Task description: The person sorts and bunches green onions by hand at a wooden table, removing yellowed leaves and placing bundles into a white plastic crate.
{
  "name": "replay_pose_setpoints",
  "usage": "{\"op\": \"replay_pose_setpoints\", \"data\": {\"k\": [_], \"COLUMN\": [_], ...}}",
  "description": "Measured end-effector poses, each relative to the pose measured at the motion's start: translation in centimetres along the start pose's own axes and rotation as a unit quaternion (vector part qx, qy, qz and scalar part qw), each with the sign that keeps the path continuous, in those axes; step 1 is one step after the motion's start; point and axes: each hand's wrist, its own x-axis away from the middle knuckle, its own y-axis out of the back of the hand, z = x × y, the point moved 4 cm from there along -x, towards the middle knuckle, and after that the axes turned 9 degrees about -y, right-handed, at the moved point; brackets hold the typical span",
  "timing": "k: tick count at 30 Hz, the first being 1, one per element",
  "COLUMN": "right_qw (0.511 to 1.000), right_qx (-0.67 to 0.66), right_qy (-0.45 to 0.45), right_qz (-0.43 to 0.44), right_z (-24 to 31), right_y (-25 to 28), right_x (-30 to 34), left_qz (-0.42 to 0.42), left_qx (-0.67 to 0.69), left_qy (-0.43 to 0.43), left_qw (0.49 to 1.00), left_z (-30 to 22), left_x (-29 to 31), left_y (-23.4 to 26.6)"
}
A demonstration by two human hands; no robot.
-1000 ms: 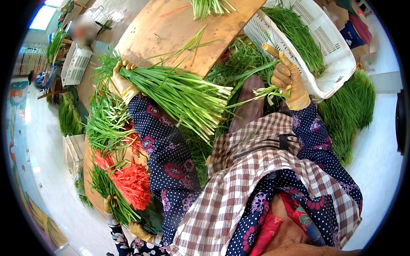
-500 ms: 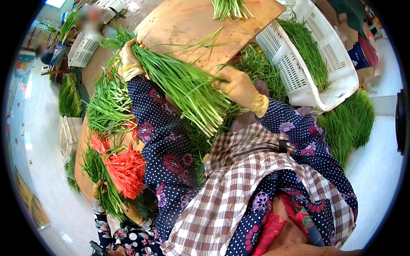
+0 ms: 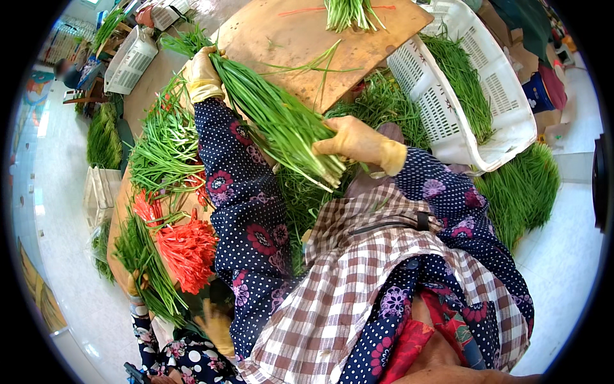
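Note:
A long bundle of garlic chives (image 3: 275,102) slants across in front of me, leaves toward the upper left and pale cut stems toward the lower right. Wearing a pale yellow glove, my left hand (image 3: 204,75) is closed round its leafy part. My right hand (image 3: 361,142), gloved alike, grips the bundle from the side near the stem ends, thumb below and fingers above; part of its grasp is hidden by the stems. Beneath the bundle, loose greens (image 3: 300,198) lie above my checked apron (image 3: 345,275).
A wooden table (image 3: 288,45) bears another chive bunch (image 3: 352,14) and a heap of chives (image 3: 163,144). Red ties (image 3: 187,253) lie at left, beside a co-worker's gloved hand (image 3: 216,326). White crate (image 3: 441,109) holds chives at right; more greens (image 3: 521,192) stand below it.
My right hand has shifted slightly right and down along the stems, and the stem ends look closer together. The co-worker's nearer hand has moved off their bunch and is blurred.

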Motion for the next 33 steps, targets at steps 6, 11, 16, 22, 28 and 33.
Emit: {"op": "replay_pose_setpoints", "data": {"k": [6,11,16,22,28,33], "right_qw": [0.953,0.978,0.972,0.978,0.962,0.909], "right_qx": [-0.299,-0.205,-0.202,-0.195,-0.268,-0.408], "right_qy": [-0.003,-0.022,-0.014,-0.013,0.029,0.058], "right_qz": [-0.043,-0.037,-0.116,-0.067,-0.053,0.065], "right_z": [-3.1,-2.5,-1.6,-3.1,-2.0,-2.2], "right_y": [0.8,0.0,-0.9,-1.4,-0.2,0.3], "right_x": [1.1,0.5,-0.1,-1.1,0.1,0.7], "left_qz": [0.006,-0.019,0.003,0.001,-0.003,-0.001], "left_qx": [-0.037,-0.087,-0.128,-0.137,-0.177,-0.232], "left_qy": [0.013,-0.015,-0.033,-0.040,-0.059,-0.080], "left_qw": [0.999,0.996,0.991,0.990,0.982,0.969], "left_z": [-0.7,-0.8,-1.0,-1.6,-1.5,-0.7], "left_x": [0.6,0.5,1.1,0.6,0.5,-1.2], "left_y": [-0.1,0.4,-1.6,-0.8,-2.4,-0.8]}}
